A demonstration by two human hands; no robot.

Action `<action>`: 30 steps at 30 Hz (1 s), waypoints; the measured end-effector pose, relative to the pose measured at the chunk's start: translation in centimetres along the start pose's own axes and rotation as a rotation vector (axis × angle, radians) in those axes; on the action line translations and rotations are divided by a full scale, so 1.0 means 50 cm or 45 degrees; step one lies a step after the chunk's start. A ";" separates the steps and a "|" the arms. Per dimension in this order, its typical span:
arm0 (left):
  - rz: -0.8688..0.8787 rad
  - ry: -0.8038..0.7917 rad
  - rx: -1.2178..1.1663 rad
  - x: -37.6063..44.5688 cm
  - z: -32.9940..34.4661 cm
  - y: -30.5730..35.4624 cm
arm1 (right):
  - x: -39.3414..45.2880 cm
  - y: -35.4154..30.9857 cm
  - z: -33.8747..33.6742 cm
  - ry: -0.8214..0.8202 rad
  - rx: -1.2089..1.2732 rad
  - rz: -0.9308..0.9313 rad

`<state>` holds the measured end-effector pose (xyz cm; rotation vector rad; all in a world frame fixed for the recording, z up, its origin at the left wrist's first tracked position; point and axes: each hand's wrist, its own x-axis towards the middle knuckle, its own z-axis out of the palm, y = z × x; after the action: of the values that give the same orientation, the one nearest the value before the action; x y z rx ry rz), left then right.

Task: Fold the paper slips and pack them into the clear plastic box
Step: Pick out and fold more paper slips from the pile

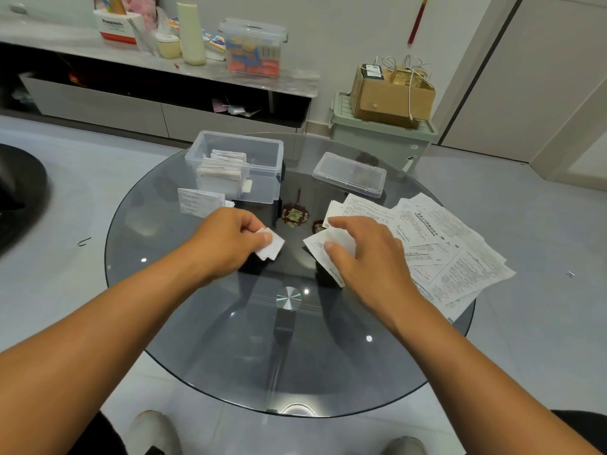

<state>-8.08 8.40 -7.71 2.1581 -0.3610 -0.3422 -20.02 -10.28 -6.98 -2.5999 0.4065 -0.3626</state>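
While the round glass table (210,356) fills the middle of the frame, its near half lies bare from the hands down to the lower rim, the widest room to move. At right of centre a loose pile of unfolded paper slips (453,254) spreads across the glass and overhangs the table's right edge. Toward the upper centre stands the clear plastic box (262,152), open-topped, with folded slips (223,172) stacked upright in its left part; its lid (349,174) lies flat just to the right, between the box and the pile. A printed slip (198,201) rests on the glass, just in front of the box's left corner. The right hand (368,254), at centre right, has its fingers curled over a partly folded slip (323,254) at the pile's inner edge. The left hand (226,238), at centre left, pinches a small folded slip (271,244) between thumb and fingers, near the box's front wall.
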 end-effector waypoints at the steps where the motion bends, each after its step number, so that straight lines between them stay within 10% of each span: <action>1: 0.005 0.042 0.083 0.003 0.000 -0.005 | 0.004 0.006 -0.010 -0.070 -0.111 0.043; 7: 0.356 0.342 0.615 -0.001 0.014 -0.025 | 0.002 0.016 -0.027 -0.191 -0.263 0.196; 15: 0.594 0.239 0.819 -0.025 0.043 -0.035 | 0.002 0.029 -0.027 0.001 -0.310 0.067; 20: 0.548 0.257 0.810 0.005 0.010 -0.042 | -0.032 -0.023 -0.039 -0.361 -0.250 -0.311; 25: 0.835 -0.218 0.511 -0.025 0.013 -0.014 | -0.045 -0.036 0.000 -0.369 -0.353 -0.687; 30: 0.586 -0.546 0.314 -0.045 0.005 0.000 | -0.050 -0.024 -0.007 -0.311 -0.076 -0.612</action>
<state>-10.26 9.06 -7.58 2.1438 -1.1717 -0.5144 -22.16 -8.56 -6.52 -2.7368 -0.3025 -0.1847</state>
